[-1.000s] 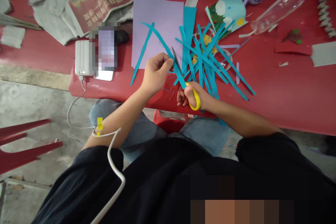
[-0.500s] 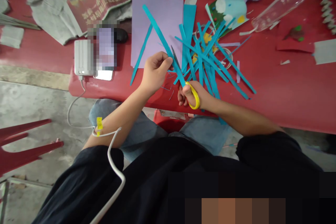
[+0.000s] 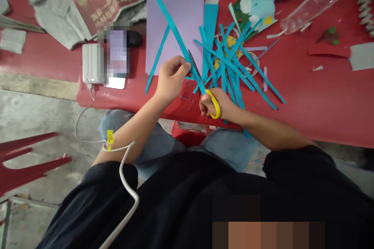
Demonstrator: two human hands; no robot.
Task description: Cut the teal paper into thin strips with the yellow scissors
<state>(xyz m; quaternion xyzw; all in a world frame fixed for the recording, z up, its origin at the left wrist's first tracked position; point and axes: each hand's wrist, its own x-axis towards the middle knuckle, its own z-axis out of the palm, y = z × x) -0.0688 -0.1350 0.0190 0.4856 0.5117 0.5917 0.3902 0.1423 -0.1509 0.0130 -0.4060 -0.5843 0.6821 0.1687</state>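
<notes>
Between thumb and fingers, my left hand (image 3: 172,76) pinches a long blue paper strip (image 3: 172,25) that slants over the lavender paper sheets (image 3: 179,9). My right hand (image 3: 214,103) is closed round the yellow handle of a pair of scissors (image 3: 215,105). The dark blades lie along the strip's right edge, close to my left fingertips. The strip's lower end reaches the scissor handle and my right thumb. A second blue strip (image 3: 157,60) lies across the left edge of the lavender sheets. Right of the scissors, several cut blue strips (image 3: 229,60) are heaped on the red table.
A wider blue paper piece (image 3: 212,15) lies beside the lavender sheets. At the left are a white power bank (image 3: 91,64), a blurred phone (image 3: 117,52) and a cable. Crumpled newspaper (image 3: 55,15), a painted paper (image 3: 257,7) and a clear plastic bottle (image 3: 312,6) lie further back.
The held strip's upper end has shifted slightly up and left. The scissors and my right hand have moved a little, and the blades have edged up along the strip.
</notes>
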